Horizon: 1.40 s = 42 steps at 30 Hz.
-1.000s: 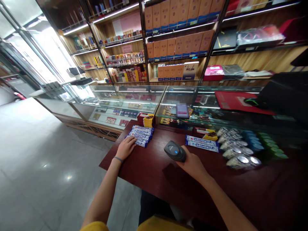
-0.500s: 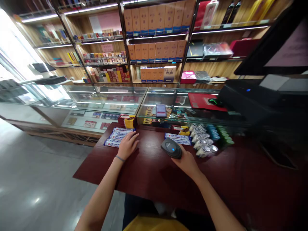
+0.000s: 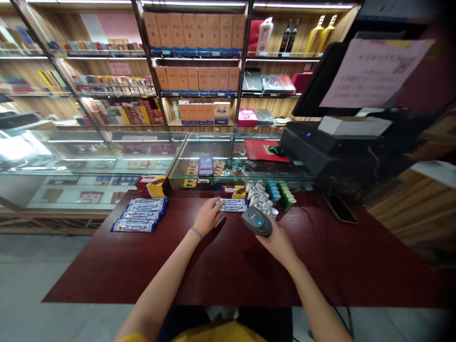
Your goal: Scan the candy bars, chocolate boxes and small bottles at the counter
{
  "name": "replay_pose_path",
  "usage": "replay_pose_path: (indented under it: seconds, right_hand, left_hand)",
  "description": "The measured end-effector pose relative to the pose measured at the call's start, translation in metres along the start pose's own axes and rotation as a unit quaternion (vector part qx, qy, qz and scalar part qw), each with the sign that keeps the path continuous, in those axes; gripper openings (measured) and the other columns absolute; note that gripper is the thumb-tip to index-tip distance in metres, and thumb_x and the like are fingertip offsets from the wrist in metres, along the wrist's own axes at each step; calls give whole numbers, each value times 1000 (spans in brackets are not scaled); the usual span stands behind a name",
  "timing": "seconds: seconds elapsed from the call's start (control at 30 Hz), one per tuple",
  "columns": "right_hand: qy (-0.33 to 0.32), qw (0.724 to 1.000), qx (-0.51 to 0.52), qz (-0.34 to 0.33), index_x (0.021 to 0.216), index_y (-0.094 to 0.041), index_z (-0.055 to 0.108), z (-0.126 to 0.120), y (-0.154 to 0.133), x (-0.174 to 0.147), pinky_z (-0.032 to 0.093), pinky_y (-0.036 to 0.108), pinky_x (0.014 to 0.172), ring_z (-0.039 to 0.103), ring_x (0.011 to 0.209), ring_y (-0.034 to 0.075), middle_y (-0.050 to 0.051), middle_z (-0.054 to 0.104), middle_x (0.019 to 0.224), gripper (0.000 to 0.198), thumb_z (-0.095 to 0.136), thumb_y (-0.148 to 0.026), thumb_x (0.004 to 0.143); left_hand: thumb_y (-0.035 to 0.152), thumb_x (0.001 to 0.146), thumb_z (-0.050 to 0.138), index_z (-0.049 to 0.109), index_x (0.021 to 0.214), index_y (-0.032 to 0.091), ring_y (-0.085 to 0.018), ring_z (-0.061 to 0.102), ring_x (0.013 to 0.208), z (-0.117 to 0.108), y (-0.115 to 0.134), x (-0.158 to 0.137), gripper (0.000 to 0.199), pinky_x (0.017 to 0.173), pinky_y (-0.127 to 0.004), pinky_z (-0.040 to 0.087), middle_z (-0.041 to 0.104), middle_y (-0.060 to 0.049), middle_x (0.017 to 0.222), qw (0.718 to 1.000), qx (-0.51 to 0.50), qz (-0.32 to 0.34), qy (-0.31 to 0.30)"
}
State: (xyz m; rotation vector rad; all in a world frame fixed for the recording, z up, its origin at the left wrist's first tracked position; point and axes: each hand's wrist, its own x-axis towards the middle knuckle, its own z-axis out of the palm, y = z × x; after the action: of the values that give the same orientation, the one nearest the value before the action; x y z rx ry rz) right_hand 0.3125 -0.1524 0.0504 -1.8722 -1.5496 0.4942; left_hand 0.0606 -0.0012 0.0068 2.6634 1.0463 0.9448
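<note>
My right hand [image 3: 280, 242] is wrapped round the handle of a dark grey barcode scanner [image 3: 256, 222], which has a small blue light on top. My left hand [image 3: 208, 216] is low over the counter, fingers stretched out at the left end of a few blue-and-white wrapped bars [image 3: 233, 205]; whether they touch is unclear. To the left lie several more such wrapped bars [image 3: 137, 214] in a slanted row. Behind them stands a stack of yellow-and-brown packs [image 3: 151, 186], and a smaller stack of packs [image 3: 234, 191] is behind the bars near my left hand.
Silver-topped cans [image 3: 261, 195], blue cans [image 3: 273, 191] and green cans [image 3: 287, 194] are grouped beyond the scanner. A phone [image 3: 340, 208] lies on the dark red counter [image 3: 117, 270] at the right, with cables nearby. Behind are a glass display case [image 3: 142, 164] and a monitor [image 3: 317, 85].
My left hand has gone from the left row of wrapped bars rightward to the bars in the middle. The view has turned right. My right hand still holds the scanner, now nearer the cans.
</note>
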Motion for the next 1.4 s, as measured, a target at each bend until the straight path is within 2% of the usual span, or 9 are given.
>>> replay_pose_path:
  seconds: [0.13, 0.47, 0.67, 0.8, 0.9, 1.03, 1.1, 1.17, 1.4]
  right_hand:
    - [20, 1000, 0, 16, 137, -25, 50, -10, 13, -4, 55, 35, 74, 75, 95, 32, 7, 78, 96, 66, 69, -33, 74]
    - [6, 1000, -4, 27, 120, -26, 54, -23, 17, -12, 51, 30, 66, 76, 91, 32, 5, 77, 87, 46, 66, -35, 76]
    - [14, 1000, 11, 24, 122, -28, 53, -22, 14, -10, 52, 33, 72, 74, 97, 32, 6, 78, 94, 48, 66, -34, 76]
    - [17, 999, 30, 14, 128, -27, 51, -18, 12, -9, 53, 36, 76, 74, 100, 33, 7, 77, 95, 55, 66, -34, 77]
    - [13, 999, 27, 12, 128, -26, 50, -12, 6, -7, 53, 35, 73, 75, 95, 33, 7, 77, 93, 53, 65, -37, 77]
    - [8, 1000, 25, -1, 121, -26, 51, 1, -6, -1, 52, 34, 71, 75, 95, 33, 8, 77, 94, 46, 64, -38, 79]
    - [-2, 999, 45, -24, 123, -26, 50, 8, -14, 1, 52, 33, 73, 74, 98, 32, 8, 77, 99, 47, 63, -36, 80]
    - [-19, 997, 59, -49, 127, -26, 48, 14, -25, 2, 53, 33, 76, 74, 99, 30, 8, 76, 104, 50, 62, -35, 80]
    - [-73, 993, 44, -84, 127, -28, 44, 32, -57, -2, 52, 32, 75, 73, 100, 31, 7, 74, 110, 51, 63, -29, 80]
  left_hand:
    - [27, 94, 60, 58, 135, 22, -30, 54, 124, 20, 12, 12, 42, 106, -48, 46, 57, -15, 135, 1000, 8, 12, -15]
    - [26, 89, 69, 73, 115, 24, -31, 54, 117, 40, 15, 22, 26, 99, -49, 46, 63, -12, 125, 998, 60, 3, -36]
    - [26, 96, 57, 76, 102, 23, -29, 56, 118, 31, 18, 18, 20, 102, -50, 46, 66, -12, 123, 999, 30, 24, -19]
    - [33, 101, 47, 73, 108, 22, -27, 61, 117, 9, 15, 4, 29, 106, -47, 47, 70, -10, 121, 991, -98, -74, 53]
    - [46, 102, 43, 71, 106, 21, -24, 69, 102, -11, 6, -9, 38, 93, -40, 56, 74, -9, 105, 927, -271, -241, 95]
    - [50, 96, 54, 67, 107, 15, -21, 74, 83, -35, -13, -23, 39, 68, -31, 61, 75, -12, 103, 750, -532, -390, 49]
    - [43, 93, 64, 66, 109, 13, -18, 74, 80, -44, -22, -29, 35, 65, -28, 61, 75, -14, 103, 696, -587, -412, 23]
    - [39, 91, 68, 66, 109, 12, -17, 73, 76, -49, -28, -34, 32, 61, -24, 60, 75, -14, 98, 676, -604, -423, 15]
    - [38, 91, 69, 65, 103, 12, -16, 74, 72, -48, -36, -40, 29, 56, -23, 60, 75, -14, 96, 660, -602, -449, 20]
